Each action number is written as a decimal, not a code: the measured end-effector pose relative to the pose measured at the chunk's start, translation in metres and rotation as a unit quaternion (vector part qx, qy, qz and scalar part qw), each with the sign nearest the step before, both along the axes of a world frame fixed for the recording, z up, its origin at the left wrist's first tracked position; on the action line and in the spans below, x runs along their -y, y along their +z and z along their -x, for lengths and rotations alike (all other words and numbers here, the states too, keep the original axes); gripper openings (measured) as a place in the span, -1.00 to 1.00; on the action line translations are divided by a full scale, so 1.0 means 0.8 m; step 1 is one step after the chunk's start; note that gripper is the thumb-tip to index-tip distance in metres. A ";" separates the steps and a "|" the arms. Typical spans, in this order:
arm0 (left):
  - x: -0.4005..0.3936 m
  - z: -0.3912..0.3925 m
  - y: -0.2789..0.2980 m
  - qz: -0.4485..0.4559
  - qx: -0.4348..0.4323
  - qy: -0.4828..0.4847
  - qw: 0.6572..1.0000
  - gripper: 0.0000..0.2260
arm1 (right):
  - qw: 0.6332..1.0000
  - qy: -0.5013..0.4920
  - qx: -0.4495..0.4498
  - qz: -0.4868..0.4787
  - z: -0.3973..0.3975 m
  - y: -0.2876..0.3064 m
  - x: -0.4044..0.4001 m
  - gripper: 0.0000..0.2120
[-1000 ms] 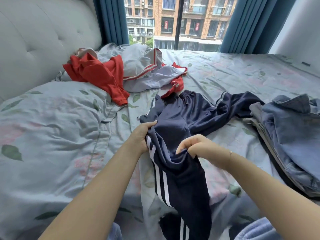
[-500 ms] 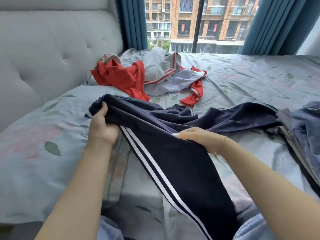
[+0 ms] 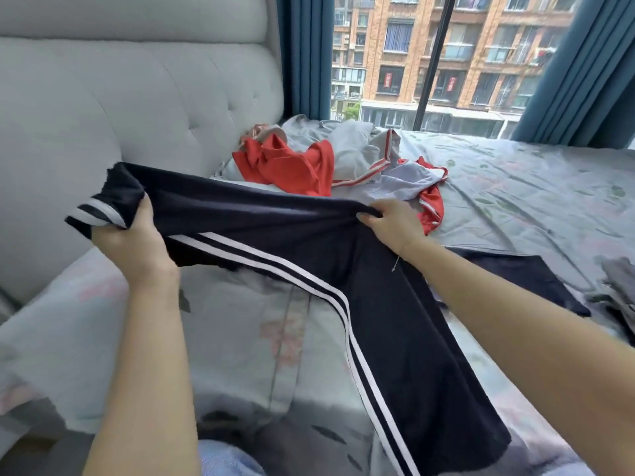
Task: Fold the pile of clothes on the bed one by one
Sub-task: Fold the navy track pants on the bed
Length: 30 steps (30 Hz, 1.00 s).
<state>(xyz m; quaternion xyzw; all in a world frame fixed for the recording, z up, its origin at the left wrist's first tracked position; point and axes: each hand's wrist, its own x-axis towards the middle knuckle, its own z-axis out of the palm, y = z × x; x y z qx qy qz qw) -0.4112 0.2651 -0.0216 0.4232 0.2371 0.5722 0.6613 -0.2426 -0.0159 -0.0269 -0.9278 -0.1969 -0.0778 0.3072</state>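
Stretching the trousers (image 3: 281, 214) taut, both hands have spread apart: left fingers (image 3: 146, 214) and right fingers (image 3: 369, 218) pinch the fabric, now ready for folding.

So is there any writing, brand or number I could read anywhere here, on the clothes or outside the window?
None can be read.
Red banners in the windows of the brick building: too small and blurred to read.
Navy striped trousers, red and grey garments: no label or print shows.
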 end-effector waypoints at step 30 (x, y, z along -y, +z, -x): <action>0.269 -0.060 -0.137 -0.681 -0.458 -0.383 0.424 -0.55 | 0.939 0.028 -0.325 0.112 0.123 -0.127 0.252 -0.75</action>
